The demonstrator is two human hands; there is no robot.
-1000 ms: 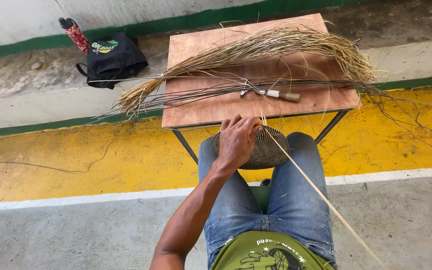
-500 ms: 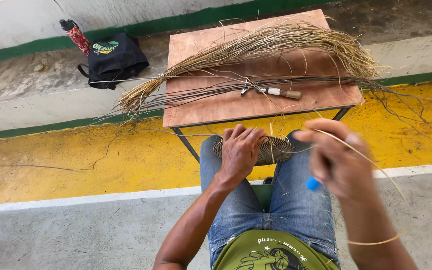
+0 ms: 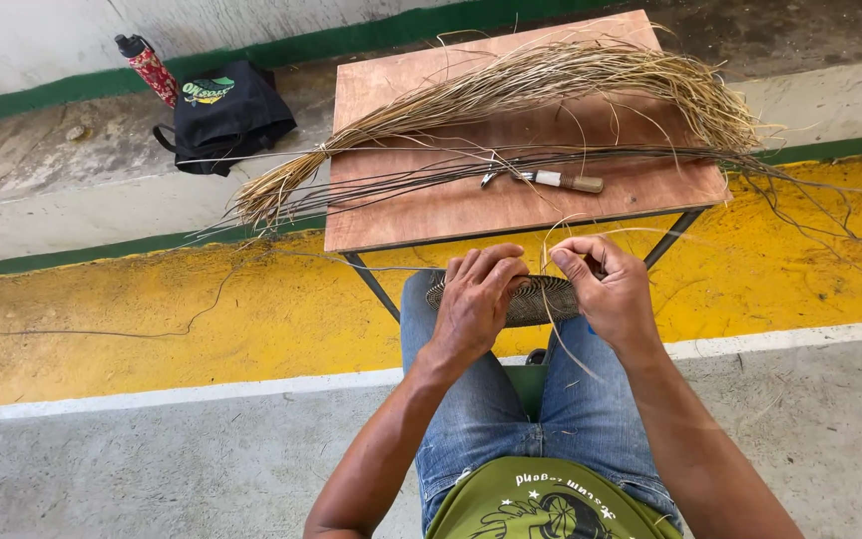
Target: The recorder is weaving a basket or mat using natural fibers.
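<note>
Pinched between the thumb and fingers of my right hand point(image 3: 606, 289) is a thin straw strand point(image 3: 558, 329). My fingers are closed tight on it. The strand loops up over my hand and also hangs down past my knee.

My left hand point(image 3: 476, 299) lies flat on a small round woven piece point(image 3: 541, 299). My fingers press down on its top and are not curled around it. The woven piece rests on my lap, on my blue jeans point(image 3: 511, 419), just in front of the near edge of the wooden table point(image 3: 431, 215). My two hands are close together, with the woven piece under and between them.

On the table lies a big bundle of dry straw point(image 3: 551, 85). It is tied near the left edge, and its end sticks out past that edge. Thin dark stalks point(image 3: 431, 180) lie beside it, across the middle of the table. A small knife with a wooden handle point(image 3: 566, 182) lies on them, nearer the right edge.

Well away to the left, a black bag point(image 3: 226, 115) sits on the ground. A red bottle point(image 3: 150, 68) stands touching it.
</note>
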